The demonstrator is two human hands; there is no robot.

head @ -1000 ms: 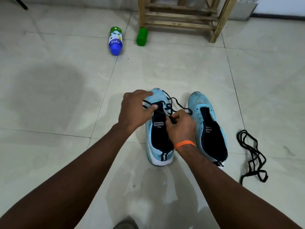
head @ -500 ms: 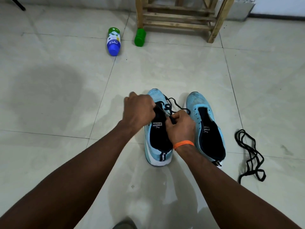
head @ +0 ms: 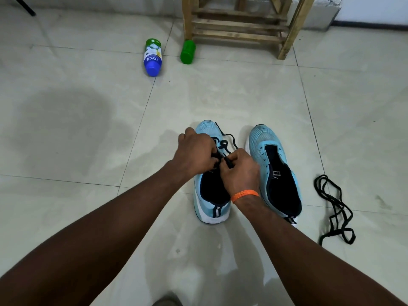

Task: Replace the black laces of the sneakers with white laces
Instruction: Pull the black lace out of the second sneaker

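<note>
Brought the left hand [head: 195,155] rightward across the left sneaker [head: 207,130] over the last second, off its outer side and up against the right hand [head: 239,171]. Now knuckle to knuckle above the middle eyelets, both with fingers curled in, each pinching the black lace [head: 229,138]. Cannot tell exactly which strand goes to which fingertips. Kept the right hand almost where it was. Left a loop and a free end slack over the toe, no longer stretched across the eyelets.

Judging from that: unthreading well under way on this shoe, with a few rows near the toe yet to pull. Already stripped the right sneaker [head: 265,140], eyelets bare, and dropped a loose lace [head: 331,208] on the floor [head: 88,195] toward its right edge. No white laces anywhere in view, so none of the relacing begun.

Set both sneakers upright on their soles, side by side mid-floor, not quite touching. Long axes running near to far: heels toward the body, toes toward the floor's far edge and the wooden rack [head: 238,25]. Left one roughly straight; right one with its toe angled slightly leftward, toward its partner.
</note>
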